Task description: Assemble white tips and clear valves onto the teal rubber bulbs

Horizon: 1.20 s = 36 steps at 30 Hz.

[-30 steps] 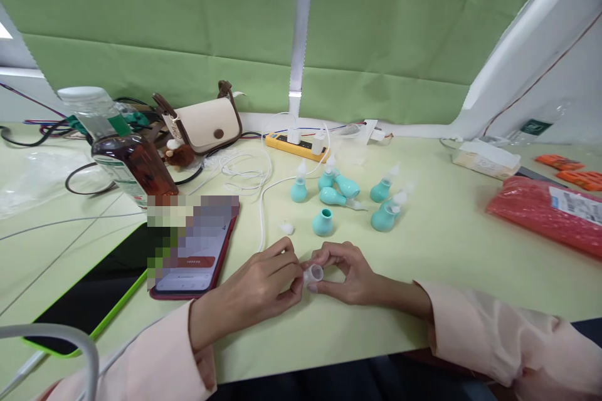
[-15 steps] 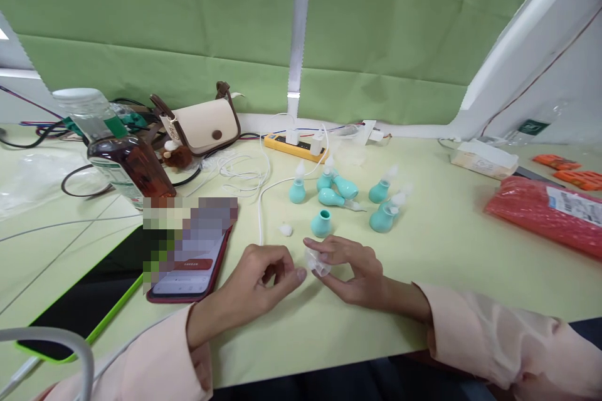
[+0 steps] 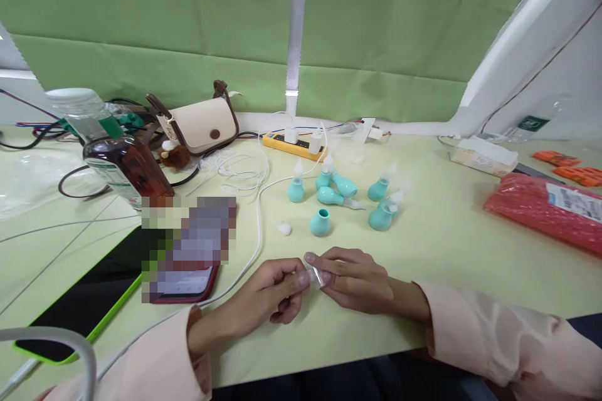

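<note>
My left hand [image 3: 268, 294] and my right hand [image 3: 355, 279] meet over the near table edge, both pinching a small clear plastic cap [image 3: 314, 276] between their fingertips. Just beyond them stands a teal bulb without a tip [image 3: 320, 223], and a small white tip [image 3: 284, 229] lies to its left. Several teal bulbs with white tips [image 3: 343, 188] cluster farther back, some upright, some lying down.
A red-cased phone [image 3: 188, 263] and a green-edged tablet [image 3: 79, 307] lie at left, with a white cable [image 3: 258, 219] running past. A brown bottle [image 3: 120, 160], a cream handbag [image 3: 200, 125] and a yellow power strip [image 3: 294, 145] sit behind. A red packet [image 3: 545, 210] lies right.
My left hand let go of the clear cap half a second ago and has now come back to pinch it again. Both hands have shifted slightly nearer to me.
</note>
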Motion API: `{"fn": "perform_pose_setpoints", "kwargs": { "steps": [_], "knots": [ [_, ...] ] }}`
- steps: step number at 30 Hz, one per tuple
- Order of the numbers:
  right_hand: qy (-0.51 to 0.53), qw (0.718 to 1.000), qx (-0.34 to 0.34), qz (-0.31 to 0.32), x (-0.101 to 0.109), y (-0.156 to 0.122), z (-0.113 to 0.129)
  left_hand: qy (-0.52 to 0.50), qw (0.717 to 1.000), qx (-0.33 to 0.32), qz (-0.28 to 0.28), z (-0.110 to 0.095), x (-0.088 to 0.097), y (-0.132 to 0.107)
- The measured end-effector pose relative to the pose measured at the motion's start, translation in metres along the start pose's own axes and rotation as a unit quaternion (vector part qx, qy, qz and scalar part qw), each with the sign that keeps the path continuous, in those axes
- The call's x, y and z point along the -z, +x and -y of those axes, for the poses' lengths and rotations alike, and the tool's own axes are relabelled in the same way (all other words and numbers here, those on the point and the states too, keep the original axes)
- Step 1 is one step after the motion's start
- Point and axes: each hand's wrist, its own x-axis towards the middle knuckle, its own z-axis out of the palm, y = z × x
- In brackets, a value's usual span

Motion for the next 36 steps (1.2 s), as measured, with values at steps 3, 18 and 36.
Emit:
{"fn": "perform_pose_setpoints", "kwargs": {
  "steps": [3, 18, 36],
  "knots": [
    [-0.026, 0.998, 0.049, 0.021, 0.002, -0.005, -0.004, 0.057, 0.998, -0.003, -0.005, -0.006, -0.001, -0.002],
    [-0.043, 0.998, 0.002, 0.040, 0.002, 0.008, 0.003, -0.001, 1.000, -0.020, -0.009, 0.005, 0.001, 0.005],
    [-0.097, 0.990, 0.033, 0.095, -0.002, -0.016, -0.007, 0.180, 0.979, -0.035, -0.088, -0.003, 0.000, 0.000]
  ]
}}
